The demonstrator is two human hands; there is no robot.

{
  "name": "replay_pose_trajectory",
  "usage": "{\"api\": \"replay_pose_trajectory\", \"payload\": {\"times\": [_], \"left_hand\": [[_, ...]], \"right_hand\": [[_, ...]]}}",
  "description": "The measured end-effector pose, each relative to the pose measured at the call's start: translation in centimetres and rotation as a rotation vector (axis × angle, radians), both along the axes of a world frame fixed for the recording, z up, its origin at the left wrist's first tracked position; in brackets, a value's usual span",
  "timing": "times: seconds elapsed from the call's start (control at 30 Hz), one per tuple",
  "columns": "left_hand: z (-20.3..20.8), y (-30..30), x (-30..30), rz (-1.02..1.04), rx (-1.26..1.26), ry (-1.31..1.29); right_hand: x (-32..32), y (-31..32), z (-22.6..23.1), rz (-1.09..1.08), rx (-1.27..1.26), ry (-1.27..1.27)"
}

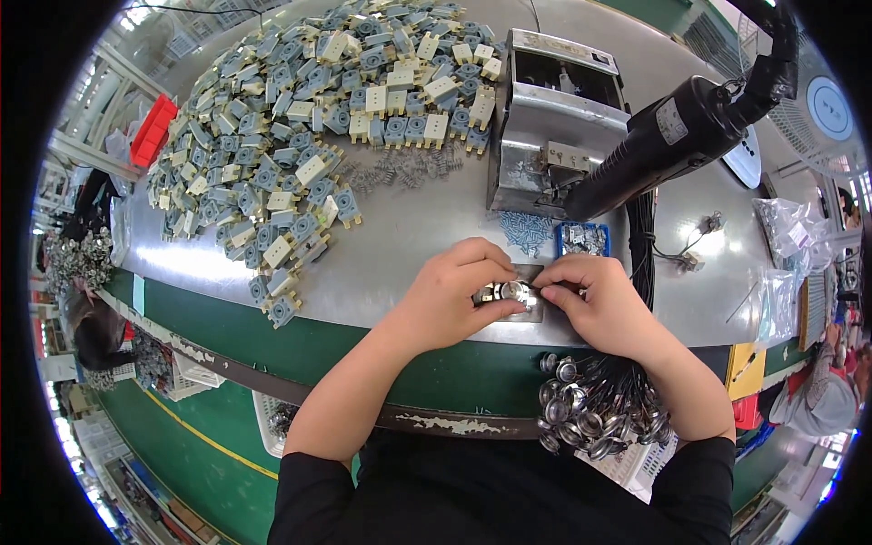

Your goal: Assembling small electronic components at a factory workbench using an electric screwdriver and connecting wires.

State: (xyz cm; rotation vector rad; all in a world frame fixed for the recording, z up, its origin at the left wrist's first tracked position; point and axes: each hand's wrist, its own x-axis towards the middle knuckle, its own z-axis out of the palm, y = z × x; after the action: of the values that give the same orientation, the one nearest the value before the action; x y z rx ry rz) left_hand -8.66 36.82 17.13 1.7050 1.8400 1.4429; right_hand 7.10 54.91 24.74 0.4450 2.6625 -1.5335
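Note:
Above the metal tabletop near its front edge, my left hand (454, 295) has thumb and fingers closed round a small shiny metal part with a round face (514, 290). My right hand (595, 302) meets it from the right, thumb and fingertips pinched together at the part's edge. What those right fingertips hold, if anything, is too small to make out. Beneath the part lies a small metal plate (534, 314). Just beyond my hands are small blue pieces (525, 232), scattered loose, and a blue tray (559, 242) of small metal parts.
A big heap of grey-and-cream switch-like parts (300, 109) covers the far left, with loose springs (400, 169) beside it. A metal machine (531, 118) and a black cylindrical tool (654, 141) stand ahead. Round metal parts on black wires (581, 413) hang at the front edge.

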Motion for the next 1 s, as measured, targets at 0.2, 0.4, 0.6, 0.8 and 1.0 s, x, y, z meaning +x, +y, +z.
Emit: {"api": "replay_pose_trajectory", "payload": {"times": [0.2, 0.4, 0.6, 0.8, 1.0], "left_hand": [[0.4, 0.3, -0.1, -0.068, -0.042, -0.082], [0.4, 0.5, -0.4, -0.096, -0.074, -0.068], [0.4, 0.5, -0.9, -0.143, -0.082, -0.117], [0.4, 0.6, -1.0, -0.146, -0.071, -0.127], [0.3, 0.6, -1.0, -0.136, -0.083, -0.147]], "right_hand": [[-0.1, 0.1, -0.8, 0.134, 0.211, 0.173], [0.2, -0.6, -0.1, 0.199, 0.416, 0.141], [-0.9, 1.7, -1.0, 0.365, 0.432, 0.260], [-2.1, 3.0, -1.5, 0.510, 0.563, 0.417], [-1.8, 2.6, -1.7, 0.458, 0.524, 0.395]]}}
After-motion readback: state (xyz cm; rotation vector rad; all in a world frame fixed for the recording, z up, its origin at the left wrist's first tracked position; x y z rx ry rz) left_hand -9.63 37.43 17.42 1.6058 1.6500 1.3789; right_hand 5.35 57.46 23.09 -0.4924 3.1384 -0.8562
